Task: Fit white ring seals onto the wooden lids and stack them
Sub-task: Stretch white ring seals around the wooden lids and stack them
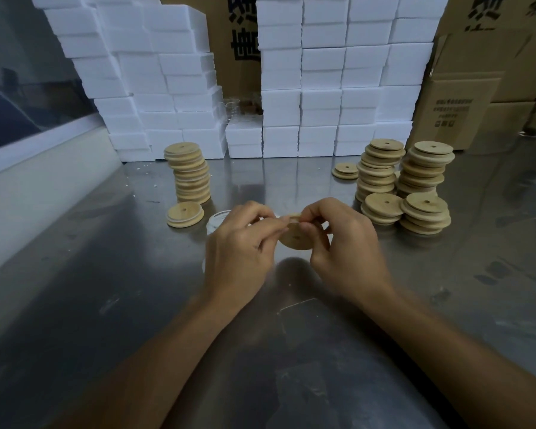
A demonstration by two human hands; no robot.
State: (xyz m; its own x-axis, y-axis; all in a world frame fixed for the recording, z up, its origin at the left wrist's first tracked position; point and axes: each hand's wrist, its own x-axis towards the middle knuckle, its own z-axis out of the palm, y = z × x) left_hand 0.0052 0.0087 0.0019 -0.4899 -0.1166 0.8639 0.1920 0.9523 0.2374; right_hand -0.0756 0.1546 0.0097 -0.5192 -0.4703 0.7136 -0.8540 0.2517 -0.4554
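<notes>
White foam boxes [322, 88] and cardboard cartons [464, 116] stand stacked behind the steel table [106, 305].

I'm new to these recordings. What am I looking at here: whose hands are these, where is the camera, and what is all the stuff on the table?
There is no machine here. One camera, worn on a person's head, looks down at their bare hands. The left hand and right hand together hold one wooden lid above a metal table, apparently working a seal onto its rim. A tall lid stack and a single lid lie to the left; more lid stacks stand to the right. White foam boxes and cardboard cartons fill the back.
</notes>
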